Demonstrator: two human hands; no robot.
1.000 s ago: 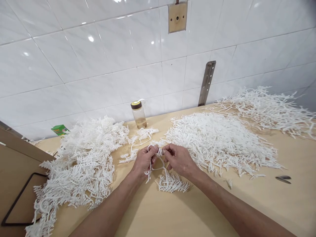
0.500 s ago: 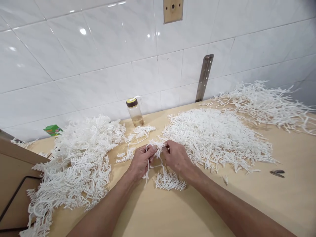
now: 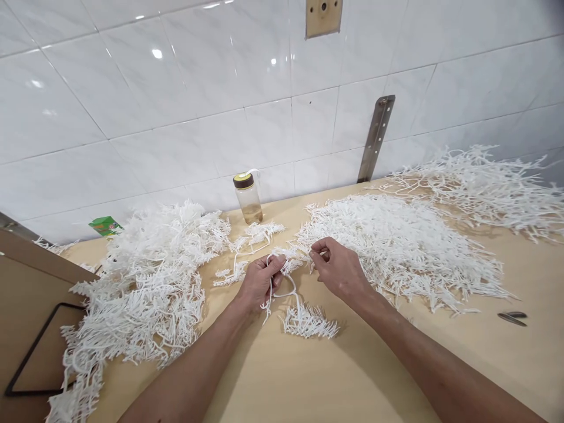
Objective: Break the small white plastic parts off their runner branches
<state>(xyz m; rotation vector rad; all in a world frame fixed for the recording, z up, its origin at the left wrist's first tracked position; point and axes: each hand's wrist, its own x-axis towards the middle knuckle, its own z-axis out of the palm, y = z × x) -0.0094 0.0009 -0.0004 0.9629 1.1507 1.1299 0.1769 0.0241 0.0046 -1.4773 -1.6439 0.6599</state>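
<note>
My left hand (image 3: pixel 259 282) is closed on a white plastic branched strip (image 3: pixel 282 291) that loops below it over the wooden table (image 3: pixel 335 376). My right hand (image 3: pixel 337 270) is pinched shut just to the right, its fingertips on a small white piece too small to name, at the edge of the middle heap of white pieces (image 3: pixel 396 247). A small bunch of white pieces (image 3: pixel 308 320) lies on the table right beneath both hands.
A large tangled white heap (image 3: pixel 145 288) lies at the left, another heap (image 3: pixel 480 185) at the far right. A capped jar (image 3: pixel 248 197) stands by the tiled wall. A green packet (image 3: pixel 104 225), a brown box (image 3: pixel 26 317) and a small dark tool (image 3: pixel 512 318) are nearby.
My right hand has pulled away to the right from my left hand, opening a gap between them. The left hand still grips the strip.
</note>
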